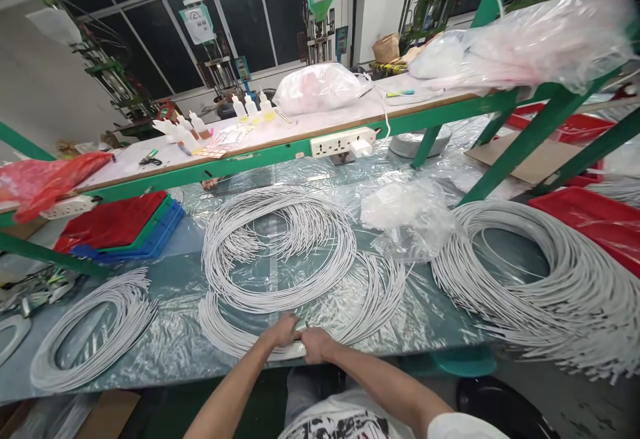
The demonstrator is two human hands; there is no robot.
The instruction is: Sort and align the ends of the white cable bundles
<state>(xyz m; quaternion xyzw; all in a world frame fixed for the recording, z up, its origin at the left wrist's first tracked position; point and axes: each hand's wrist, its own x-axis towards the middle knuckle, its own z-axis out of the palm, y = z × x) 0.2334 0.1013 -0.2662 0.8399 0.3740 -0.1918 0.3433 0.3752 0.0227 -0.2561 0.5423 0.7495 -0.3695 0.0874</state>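
Both my hands meet at the near edge of the table. My left hand (281, 331) and my right hand (316, 344) are closed side by side around the near part of a coil of thin white cable (280, 252), with a small pale object between them that I cannot make out. The coil lies flat on clear plastic sheeting on the green table (190, 279). A second, flatter loop of white cable (380, 292) overlaps it toward the right.
A large white cable coil (550, 279) lies at the right, a smaller one (90, 332) at the left. A crumpled clear bag (405, 216) sits mid-table. A green-framed shelf (280, 152) with a power strip (343, 141), bottles and bags crosses above. Red and blue trays (120, 226) sit left.
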